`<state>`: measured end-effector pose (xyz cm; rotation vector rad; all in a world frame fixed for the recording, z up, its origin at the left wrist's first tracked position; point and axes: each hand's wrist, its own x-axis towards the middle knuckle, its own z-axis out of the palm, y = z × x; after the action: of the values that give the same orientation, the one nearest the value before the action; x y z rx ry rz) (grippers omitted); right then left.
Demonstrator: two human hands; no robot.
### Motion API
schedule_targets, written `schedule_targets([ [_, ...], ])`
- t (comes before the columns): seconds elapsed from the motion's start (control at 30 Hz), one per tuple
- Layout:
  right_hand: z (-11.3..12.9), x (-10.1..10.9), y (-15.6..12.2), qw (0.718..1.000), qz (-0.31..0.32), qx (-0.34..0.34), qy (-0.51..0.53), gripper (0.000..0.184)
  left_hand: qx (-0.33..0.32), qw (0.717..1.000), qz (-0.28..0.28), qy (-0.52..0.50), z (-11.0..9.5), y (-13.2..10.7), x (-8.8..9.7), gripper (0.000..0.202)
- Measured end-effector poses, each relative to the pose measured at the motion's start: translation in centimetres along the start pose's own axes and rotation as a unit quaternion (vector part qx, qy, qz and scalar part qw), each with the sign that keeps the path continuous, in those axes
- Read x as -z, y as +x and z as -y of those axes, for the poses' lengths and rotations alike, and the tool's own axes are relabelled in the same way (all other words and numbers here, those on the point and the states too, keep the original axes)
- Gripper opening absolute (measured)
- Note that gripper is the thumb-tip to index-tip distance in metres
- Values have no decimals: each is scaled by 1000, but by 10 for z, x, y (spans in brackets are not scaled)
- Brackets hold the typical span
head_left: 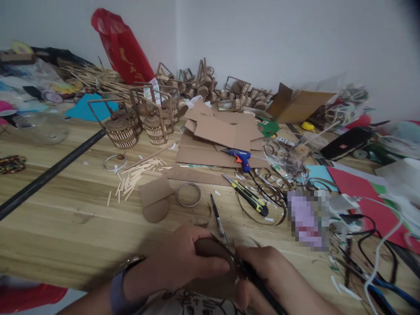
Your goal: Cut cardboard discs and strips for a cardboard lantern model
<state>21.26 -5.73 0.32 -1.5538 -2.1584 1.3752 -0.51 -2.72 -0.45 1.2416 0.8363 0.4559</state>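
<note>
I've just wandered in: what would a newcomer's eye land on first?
Probably the tall red bag tilted at back left, with small lidded baskets standing in front of it. Mid-table, a blue glue gun lies at the near edge of the flat cardboard. Closest, the left hand holds brown card while the right hand grips a long dark tool.

Pale, plain walls (288, 39) meet at a corner behind the wood-grained tabletop (65, 236). The light is soft and dim.

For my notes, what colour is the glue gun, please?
The glue gun looks mostly blue in the head view.
</note>
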Motion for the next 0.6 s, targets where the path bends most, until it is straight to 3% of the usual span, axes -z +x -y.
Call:
schedule_targets([
  [0.07,-4,1,2,1000,12,11,11,25,1,1000,-7,19,-2,0,1,32],
  [0.17,-7,4,6,997,-22,21,67,47,10,998,-42,46,1,2,0,33],
  [0.3,-1,0,17,970,-79,-57,221,57,36,978,-200,37,13,8,-6,38],
  [0.37,3,-5,25,956,-95,-87,265,54,56,968,-243,-3,20,11,-10,39],
  [0.5,6,-11,38,948,-122,-84,280,48,66,968,-225,-92,25,15,-11,41],
  [0.6,-1,-7,39,969,-149,-58,191,41,21,980,-180,-84,26,14,-3,38],
])
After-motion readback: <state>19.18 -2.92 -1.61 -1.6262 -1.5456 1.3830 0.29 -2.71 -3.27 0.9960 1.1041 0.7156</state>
